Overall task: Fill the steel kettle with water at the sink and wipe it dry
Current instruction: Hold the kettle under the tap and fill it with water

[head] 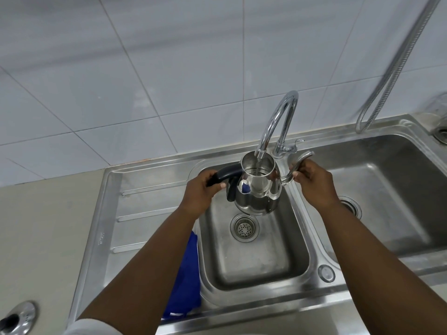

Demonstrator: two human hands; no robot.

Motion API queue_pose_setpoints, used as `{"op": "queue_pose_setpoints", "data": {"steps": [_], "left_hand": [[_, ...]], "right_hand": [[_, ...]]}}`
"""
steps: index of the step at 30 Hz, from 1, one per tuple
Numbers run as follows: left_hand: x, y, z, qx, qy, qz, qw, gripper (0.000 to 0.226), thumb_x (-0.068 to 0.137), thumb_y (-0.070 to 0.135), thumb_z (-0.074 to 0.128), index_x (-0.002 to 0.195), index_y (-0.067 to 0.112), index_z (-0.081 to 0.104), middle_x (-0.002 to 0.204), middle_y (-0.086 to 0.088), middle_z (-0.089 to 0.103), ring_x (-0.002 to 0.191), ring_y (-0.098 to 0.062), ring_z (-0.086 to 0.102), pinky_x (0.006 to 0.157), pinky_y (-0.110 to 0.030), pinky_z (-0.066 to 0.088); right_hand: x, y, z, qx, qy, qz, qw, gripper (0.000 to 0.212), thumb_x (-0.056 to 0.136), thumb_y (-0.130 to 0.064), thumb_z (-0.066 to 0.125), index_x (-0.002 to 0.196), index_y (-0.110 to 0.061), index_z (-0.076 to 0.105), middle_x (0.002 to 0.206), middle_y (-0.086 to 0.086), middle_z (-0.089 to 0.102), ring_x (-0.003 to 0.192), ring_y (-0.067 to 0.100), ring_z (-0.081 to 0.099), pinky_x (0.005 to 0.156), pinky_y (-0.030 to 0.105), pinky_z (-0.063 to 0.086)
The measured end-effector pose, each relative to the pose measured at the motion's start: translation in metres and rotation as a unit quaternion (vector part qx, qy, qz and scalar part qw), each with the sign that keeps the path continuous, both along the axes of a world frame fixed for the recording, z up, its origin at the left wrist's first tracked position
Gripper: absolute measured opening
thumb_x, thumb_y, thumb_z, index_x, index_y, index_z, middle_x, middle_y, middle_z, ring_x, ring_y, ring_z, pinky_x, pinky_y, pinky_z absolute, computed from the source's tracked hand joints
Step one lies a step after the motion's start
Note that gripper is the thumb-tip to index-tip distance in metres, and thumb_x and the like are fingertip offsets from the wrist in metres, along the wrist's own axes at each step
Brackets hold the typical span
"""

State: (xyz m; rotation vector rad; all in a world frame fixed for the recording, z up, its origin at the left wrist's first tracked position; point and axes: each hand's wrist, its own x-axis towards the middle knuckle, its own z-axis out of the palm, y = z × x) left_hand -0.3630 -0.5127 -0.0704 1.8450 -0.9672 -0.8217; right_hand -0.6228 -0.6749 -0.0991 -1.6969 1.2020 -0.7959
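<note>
The steel kettle [257, 189] hangs lidless over the left sink basin [254, 257], its open mouth right under the curved chrome tap [278, 122]. A thin stream of water runs into it. My left hand [203, 192] is closed around the kettle's black handle. My right hand [314, 182] grips the curved steel spout on the right side. A blue cloth [188, 281] lies on the draining board beside the basin, partly hidden under my left forearm.
A second basin [387, 189] lies to the right, with a flexible metal hose [387, 76] hanging above it and a glass jar [439, 110] at the far right edge. The kettle lid [20, 315] rests on the beige counter at lower left. White wall tiles rise behind.
</note>
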Motion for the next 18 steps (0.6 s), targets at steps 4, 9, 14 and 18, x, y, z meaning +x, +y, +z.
{"op": "queue_pose_setpoints", "data": {"steps": [4, 9, 14, 18], "left_hand": [[-0.0009, 0.0006, 0.0005, -0.002, -0.013, 0.001, 1.000, 0.029, 0.085, 0.016, 0.072, 0.113, 0.022, 0.067, 0.102, 0.003, 0.068, 0.099, -0.017, 0.063, 0.089, -0.031, 0.050], [-0.0032, 0.0014, 0.0008, -0.016, -0.019, 0.006, 1.000, 0.030, 0.084, 0.015, 0.073, 0.114, 0.020, 0.067, 0.104, 0.004, 0.068, 0.100, -0.016, 0.063, 0.093, -0.032, 0.050], [-0.0045, 0.0019, 0.0014, -0.030, -0.025, 0.003, 0.999, 0.030, 0.084, 0.015, 0.073, 0.113, 0.022, 0.067, 0.106, 0.004, 0.069, 0.103, -0.015, 0.063, 0.095, -0.033, 0.050], [-0.0058, 0.0031, 0.0025, -0.034, -0.012, 0.011, 0.999, 0.030, 0.084, 0.015, 0.073, 0.112, 0.025, 0.067, 0.106, 0.006, 0.069, 0.103, -0.012, 0.063, 0.096, -0.032, 0.050]], "right_hand": [[-0.0008, 0.0000, -0.0003, 0.006, -0.001, -0.001, 1.000, 0.018, 0.089, 0.001, 0.065, 0.101, -0.013, 0.069, 0.096, 0.007, 0.074, 0.096, 0.026, 0.070, 0.095, 0.053, 0.054], [-0.0017, 0.0000, -0.0003, 0.028, -0.021, -0.006, 0.999, 0.019, 0.088, 0.001, 0.066, 0.101, -0.012, 0.070, 0.098, 0.007, 0.075, 0.099, 0.025, 0.070, 0.097, 0.051, 0.054], [-0.0029, 0.0013, 0.0063, 0.056, -0.049, -0.028, 0.997, 0.035, 0.083, 0.008, 0.063, 0.109, -0.014, 0.072, 0.101, 0.005, 0.076, 0.099, 0.020, 0.071, 0.099, 0.043, 0.055], [-0.0070, -0.0047, 0.0081, 0.093, -0.095, -0.060, 0.989, 0.042, 0.089, 0.016, 0.049, 0.121, -0.006, 0.065, 0.112, 0.018, 0.071, 0.101, 0.026, 0.070, 0.096, 0.040, 0.055]]}}
